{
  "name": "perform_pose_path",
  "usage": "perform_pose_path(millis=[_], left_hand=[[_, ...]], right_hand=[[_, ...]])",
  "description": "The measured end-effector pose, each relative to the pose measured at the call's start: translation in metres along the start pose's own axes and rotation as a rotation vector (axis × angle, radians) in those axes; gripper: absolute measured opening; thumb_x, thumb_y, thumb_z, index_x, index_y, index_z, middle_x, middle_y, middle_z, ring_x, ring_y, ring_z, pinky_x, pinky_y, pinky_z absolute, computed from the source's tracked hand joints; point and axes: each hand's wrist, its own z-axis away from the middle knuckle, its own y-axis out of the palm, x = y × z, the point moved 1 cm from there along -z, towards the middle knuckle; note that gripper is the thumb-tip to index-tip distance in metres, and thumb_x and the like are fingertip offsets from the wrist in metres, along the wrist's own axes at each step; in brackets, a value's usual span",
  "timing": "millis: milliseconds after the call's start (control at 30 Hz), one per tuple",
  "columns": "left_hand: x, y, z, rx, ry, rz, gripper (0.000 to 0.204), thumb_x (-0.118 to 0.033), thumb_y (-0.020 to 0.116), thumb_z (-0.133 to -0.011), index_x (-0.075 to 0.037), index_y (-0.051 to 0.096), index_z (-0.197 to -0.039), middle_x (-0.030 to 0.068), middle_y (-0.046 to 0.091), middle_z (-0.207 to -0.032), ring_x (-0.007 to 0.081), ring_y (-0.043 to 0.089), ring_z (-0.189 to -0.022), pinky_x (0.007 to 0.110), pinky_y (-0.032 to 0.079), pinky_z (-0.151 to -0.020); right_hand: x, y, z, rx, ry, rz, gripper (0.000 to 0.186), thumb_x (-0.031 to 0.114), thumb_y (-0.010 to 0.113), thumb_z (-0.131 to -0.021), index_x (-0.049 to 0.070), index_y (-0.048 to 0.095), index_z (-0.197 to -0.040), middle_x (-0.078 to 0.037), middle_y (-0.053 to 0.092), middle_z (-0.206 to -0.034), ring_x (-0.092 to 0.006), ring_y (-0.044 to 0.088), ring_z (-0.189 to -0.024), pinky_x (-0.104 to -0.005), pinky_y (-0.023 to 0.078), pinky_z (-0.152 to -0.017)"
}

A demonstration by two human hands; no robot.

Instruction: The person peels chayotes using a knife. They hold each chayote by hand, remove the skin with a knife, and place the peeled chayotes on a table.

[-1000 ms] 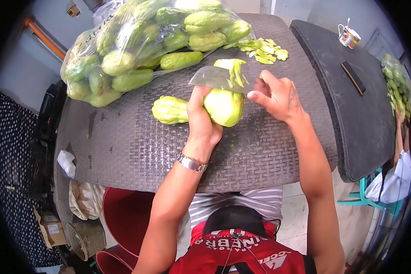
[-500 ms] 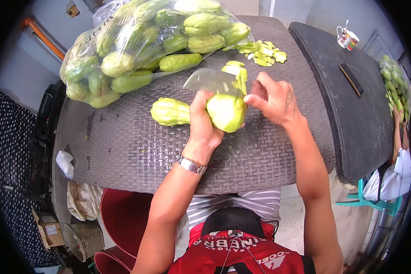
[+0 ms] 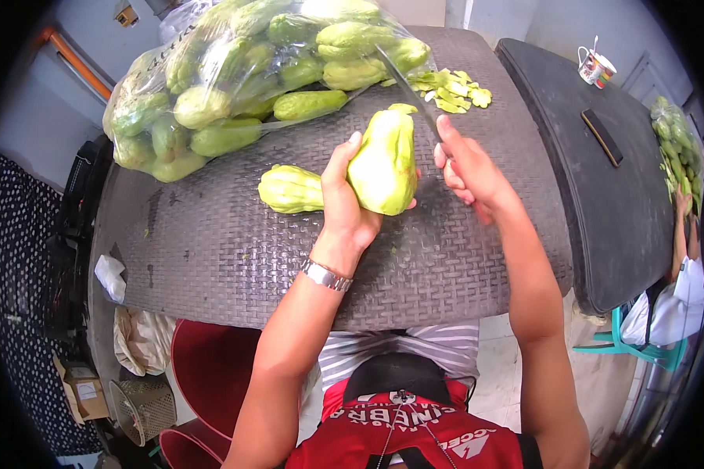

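My left hand (image 3: 344, 203) grips a pale green, peeled chayote (image 3: 385, 164), held upright over the grey woven-topped table (image 3: 180, 250). Another peeled chayote (image 3: 285, 190) lies on the table just left of that hand. My right hand (image 3: 469, 176), to the right of the held chayote, is closed on the handle of a knife (image 3: 407, 86), whose blade points up and away, clear of the chayote. A large clear bag of chayotes (image 3: 242, 102) fills the back left of the table. Cut green peelings (image 3: 457, 90) lie in a pile beside it.
A dark side table (image 3: 594, 227) on the right holds a mug (image 3: 594, 66) and dark flat object (image 3: 602, 137). Beyond are another chayote bag (image 3: 673, 141), another person's arms (image 3: 684, 230) and a teal chair (image 3: 657, 352). Red containers (image 3: 211, 375) stand below the near left edge.
The knife has come away from the chayote and swung upright toward the back, right hand turning with it. The peel draped over the blade is gone, leaving the chayote more visible in my left hand.
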Motion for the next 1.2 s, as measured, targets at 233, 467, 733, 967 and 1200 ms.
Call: perform_pose_path(millis=[233, 467, 733, 967, 1200], left_hand=[[0.001, -0.007, -0.007, -0.109, 0.082, 0.221, 0.065, -0.061, 0.051, -0.098, -0.007, 0.060, -0.133, 0.0140, 0.070, -0.118, 0.0307, 0.070, -0.104, 0.047, 0.059, -0.084], [-0.006, -0.016, -0.007, 0.041, 0.070, 0.338, 0.064, -0.062, 0.054, -0.097, -0.004, 0.064, -0.124, 0.0142, 0.071, -0.112, 0.0279, 0.070, -0.100, 0.041, 0.057, -0.091], [-0.003, -0.014, -0.004, 0.092, 0.042, 0.321, 0.062, -0.060, 0.051, -0.098, -0.005, 0.064, -0.123, 0.0136, 0.071, -0.110, 0.0272, 0.070, -0.097, 0.040, 0.057, -0.088], [-0.002, -0.009, -0.002, 0.044, 0.059, 0.311, 0.057, -0.059, 0.051, -0.099, -0.008, 0.065, -0.118, 0.0117, 0.072, -0.108, 0.0251, 0.072, -0.092, 0.040, 0.058, -0.084], [0.001, -0.005, -0.005, -0.051, 0.084, 0.276, 0.054, -0.059, 0.054, -0.098, -0.009, 0.066, -0.115, 0.0099, 0.072, -0.103, 0.0230, 0.072, -0.087, 0.037, 0.059, -0.078]], right_hand=[[0.018, 0.027, 0.030, -0.092, -0.600, 0.571, 0.059, 0.062, 0.069, -0.090, 0.003, 0.062, -0.091, -0.015, 0.069, -0.069, -0.0286, 0.068, -0.060, -0.0409, 0.054, -0.060], [0.005, 0.057, 0.036, -0.153, -0.829, 0.854, 0.063, 0.063, 0.082, -0.076, 0.006, 0.056, -0.086, -0.005, 0.064, -0.061, -0.0248, 0.068, -0.053, -0.0379, 0.054, -0.053], [0.006, 0.057, 0.036, -0.271, -0.908, 0.870, 0.065, 0.063, 0.083, -0.073, 0.007, 0.053, -0.083, -0.003, 0.062, -0.059, -0.0250, 0.067, -0.052, -0.0381, 0.053, -0.051], [0.003, 0.056, 0.033, -0.286, -0.880, 0.890, 0.068, 0.072, 0.078, -0.073, 0.008, 0.056, -0.081, -0.003, 0.067, -0.061, -0.0269, 0.069, -0.051, -0.0424, 0.052, -0.050], [0.002, 0.058, 0.031, -0.325, -0.947, 0.888, 0.066, 0.070, 0.080, -0.072, 0.009, 0.055, -0.078, -0.001, 0.064, -0.058, -0.0235, 0.067, -0.048, -0.0387, 0.053, -0.046]])
